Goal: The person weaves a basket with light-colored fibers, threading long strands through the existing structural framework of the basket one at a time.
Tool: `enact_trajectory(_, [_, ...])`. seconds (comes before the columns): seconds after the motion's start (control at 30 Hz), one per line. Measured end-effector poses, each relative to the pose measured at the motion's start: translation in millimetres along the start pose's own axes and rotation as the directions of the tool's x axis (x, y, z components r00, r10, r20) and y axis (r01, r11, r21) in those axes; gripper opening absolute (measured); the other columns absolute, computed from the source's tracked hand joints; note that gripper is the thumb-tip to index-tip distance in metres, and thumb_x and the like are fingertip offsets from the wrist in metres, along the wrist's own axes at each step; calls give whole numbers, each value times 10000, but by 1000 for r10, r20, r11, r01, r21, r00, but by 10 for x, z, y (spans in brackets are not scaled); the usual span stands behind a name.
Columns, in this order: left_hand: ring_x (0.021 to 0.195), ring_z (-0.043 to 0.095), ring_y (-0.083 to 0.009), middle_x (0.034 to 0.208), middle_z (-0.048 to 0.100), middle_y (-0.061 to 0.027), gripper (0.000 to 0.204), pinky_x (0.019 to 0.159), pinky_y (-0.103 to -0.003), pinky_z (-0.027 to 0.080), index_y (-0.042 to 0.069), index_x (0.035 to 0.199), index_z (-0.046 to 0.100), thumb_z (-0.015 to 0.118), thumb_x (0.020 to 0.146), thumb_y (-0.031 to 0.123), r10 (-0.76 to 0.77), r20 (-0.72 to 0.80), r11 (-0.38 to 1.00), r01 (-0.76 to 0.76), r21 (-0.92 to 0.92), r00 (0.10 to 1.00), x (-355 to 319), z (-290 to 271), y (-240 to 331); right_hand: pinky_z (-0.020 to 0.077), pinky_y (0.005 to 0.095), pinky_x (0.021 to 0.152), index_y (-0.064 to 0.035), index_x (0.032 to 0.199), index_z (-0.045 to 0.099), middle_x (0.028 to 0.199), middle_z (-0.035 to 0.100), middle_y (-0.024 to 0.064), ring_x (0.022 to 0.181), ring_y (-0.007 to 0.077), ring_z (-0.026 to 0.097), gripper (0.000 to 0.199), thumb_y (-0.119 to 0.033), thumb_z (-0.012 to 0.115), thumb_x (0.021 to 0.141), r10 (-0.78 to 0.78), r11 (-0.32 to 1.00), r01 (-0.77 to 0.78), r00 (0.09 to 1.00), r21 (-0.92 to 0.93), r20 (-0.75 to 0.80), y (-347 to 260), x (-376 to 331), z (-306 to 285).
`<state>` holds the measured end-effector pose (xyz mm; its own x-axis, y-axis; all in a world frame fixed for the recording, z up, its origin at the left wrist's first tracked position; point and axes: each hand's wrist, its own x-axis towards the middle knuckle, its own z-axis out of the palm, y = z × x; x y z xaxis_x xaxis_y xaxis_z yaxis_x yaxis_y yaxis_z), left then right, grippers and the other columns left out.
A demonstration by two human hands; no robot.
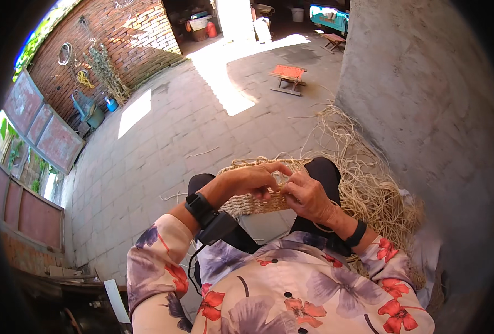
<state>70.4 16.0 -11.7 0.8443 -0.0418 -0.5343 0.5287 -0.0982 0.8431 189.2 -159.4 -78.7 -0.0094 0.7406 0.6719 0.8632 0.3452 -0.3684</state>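
- loose straw heap [369,183] at the person's right, partly cut off behind the arm.
- woven straw piece [252,203] lies across the knees, its middle hidden by both hands.
- left hand [252,179] grip closed over the weave's top edge.
- right hand [308,196] pinches it; strand too fine to see.

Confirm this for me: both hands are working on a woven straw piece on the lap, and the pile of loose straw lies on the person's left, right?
Not quite. The head view shows the pile of loose straw on the person's right, by the grey wall. The rest holds: the left hand and right hand both work on the woven straw piece on the lap.
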Motion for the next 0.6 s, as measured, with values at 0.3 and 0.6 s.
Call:
enact_trajectory(0.3, [558, 544, -55, 748, 547, 25, 521, 479, -201, 404, 120, 1382, 458, 569, 875, 79, -22, 24, 1000, 22, -2, 999, 58, 66, 26, 504, 391, 687, -42, 851, 606, 821, 542, 99, 784, 298, 582, 156, -7, 698, 730, -27, 1000, 27, 999, -11, -28, -13, -51, 32])
enact_trajectory(0.6, [537, 554, -80, 694, 552, -7, 510, 455, -229, 414, 99, 1357, 484, 572, 861, 19, 70, -218, 958, -4, 287, 973, 105, 202, -6, 508, 396, 689, -42, 873, 614, 810, 553, 103, 771, 301, 594, 173, -1, 692, 724, -18, 1000, 17, 997, -26, -74, 0, -85, 35])
